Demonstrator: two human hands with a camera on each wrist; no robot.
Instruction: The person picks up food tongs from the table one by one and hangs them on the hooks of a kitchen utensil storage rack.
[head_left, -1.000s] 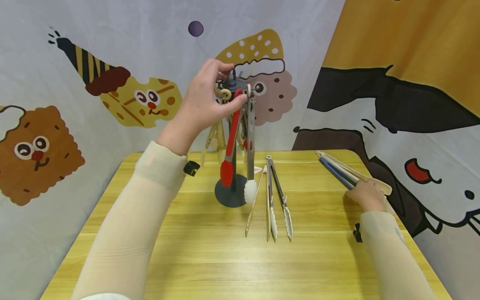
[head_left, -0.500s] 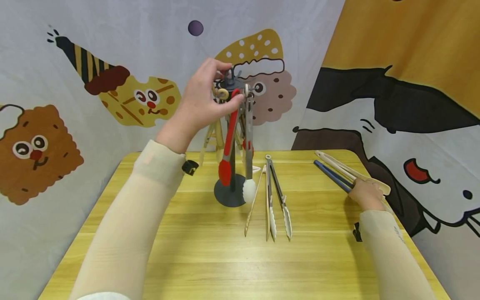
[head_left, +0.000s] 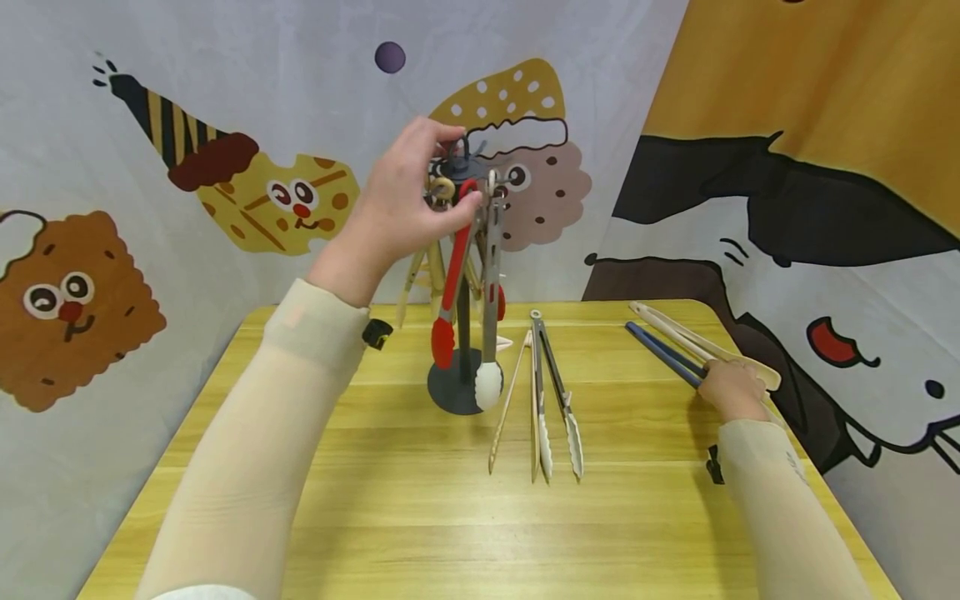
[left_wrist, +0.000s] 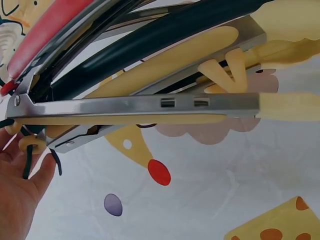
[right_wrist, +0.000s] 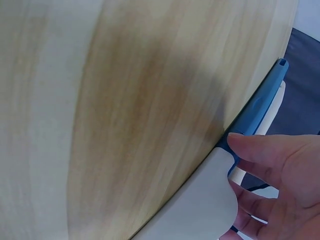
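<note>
In the head view a dark rotating utensil rack [head_left: 462, 167] stands on a round base. My left hand [head_left: 401, 196] holds its top, thumb and fingers around the rim. Red-tipped tongs [head_left: 453, 271] and white-tipped metal tongs [head_left: 492, 275] hang from the rack's hooks. Up close in the left wrist view, metal tongs with a cream tip [left_wrist: 220, 104] cross the picture near my left hand [left_wrist: 20, 200]. At the right, my right hand [head_left: 733, 390] pinches a blue-handled utensil with a broad pale head [right_wrist: 252, 117], thumb on the handle; its lower fingers are partly hidden.
Long beige utensils [head_left: 670, 327] lie beside the blue handle near the table's right edge. Metal tongs with scalloped white tips [head_left: 558, 392] and thin beige tongs [head_left: 510, 404] lie right of the rack base [head_left: 450, 396]. A printed cloth [head_left: 300, 100] hangs behind the table.
The rack's hanging tongs have swung left as the rack turns under my left hand. The blue handle has shifted slightly left, away from the beige utensil beside it.
</note>
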